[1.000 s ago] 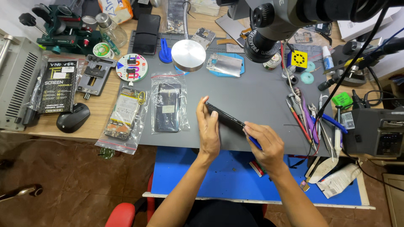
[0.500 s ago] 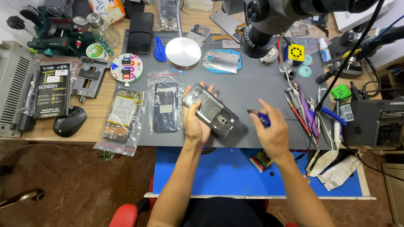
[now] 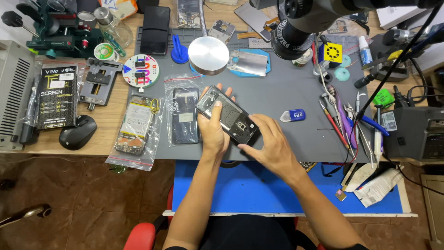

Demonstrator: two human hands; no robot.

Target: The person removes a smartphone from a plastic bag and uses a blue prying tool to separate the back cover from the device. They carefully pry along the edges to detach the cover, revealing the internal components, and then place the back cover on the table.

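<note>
I hold an opened dark phone body (image 3: 226, 114) face up above the grey work mat (image 3: 286, 92), its inner frame and parts exposed. My left hand (image 3: 213, 129) grips its left end, thumb on top and fingers showing behind the far edge. My right hand (image 3: 270, 146) holds the lower right end with fingertips on the corner. A small blue and white pick (image 3: 293, 115) lies on the mat just right of my hands.
Two clear bags, one with a dark phone part (image 3: 184, 115) and one with a circuit board (image 3: 134, 125), lie left of my hands. A round metal disc (image 3: 208, 55), microscope head (image 3: 296, 32), tweezers and tools (image 3: 344, 122), a black mouse (image 3: 77, 132) and a grey unit (image 3: 416, 132) surround the mat.
The phone has been turned from edge-on to flat with its open inside up. My right hand has let go of the blue pick, which now lies on the mat, and has taken the phone's corner.
</note>
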